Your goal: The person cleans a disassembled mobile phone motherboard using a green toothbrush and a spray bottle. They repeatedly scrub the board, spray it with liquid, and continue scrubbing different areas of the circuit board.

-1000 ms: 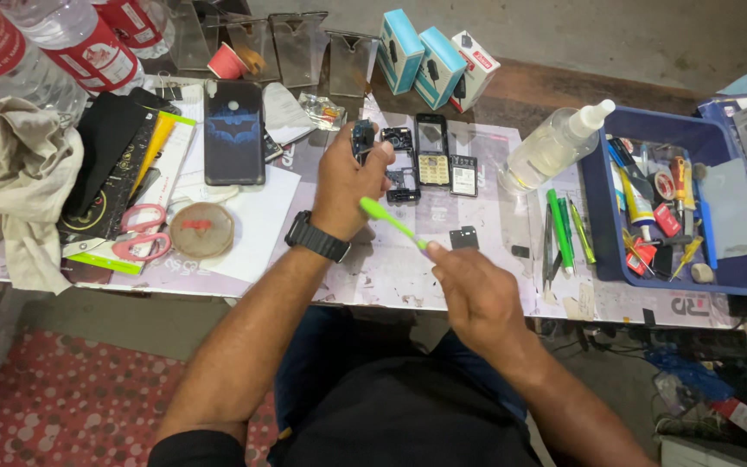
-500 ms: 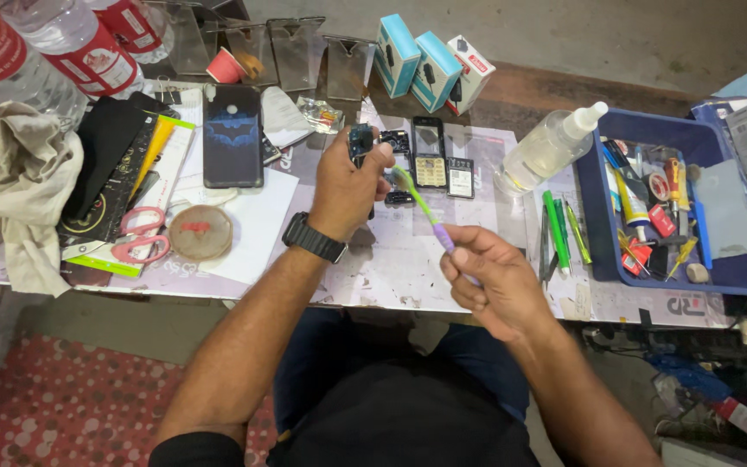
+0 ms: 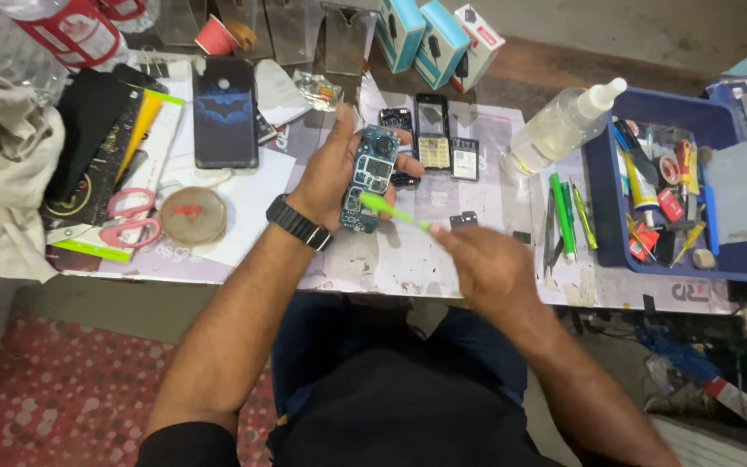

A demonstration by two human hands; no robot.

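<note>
My left hand (image 3: pixel 332 177) is closed around a small blue circuit board (image 3: pixel 368 180), held upright above the table (image 3: pixel 391 259). My right hand (image 3: pixel 486 264), at four o'clock from it, pinches a green brush (image 3: pixel 391 210) whose head touches the board's lower face. Stiff bristles pressed too hard could, I think, lift a tiny part. At twelve o'clock lie flat, glossy phone pieces (image 3: pixel 432 130); at three, a translucent squeeze bottle (image 3: pixel 559 128) and a blue plastic tray (image 3: pixel 603 199).

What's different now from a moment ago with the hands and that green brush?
The right hand swung the green brush down so its head lies on the circuit board, which the left hand has tilted face-up. Both grips stayed, and the blue tray and table items did not move.
</note>
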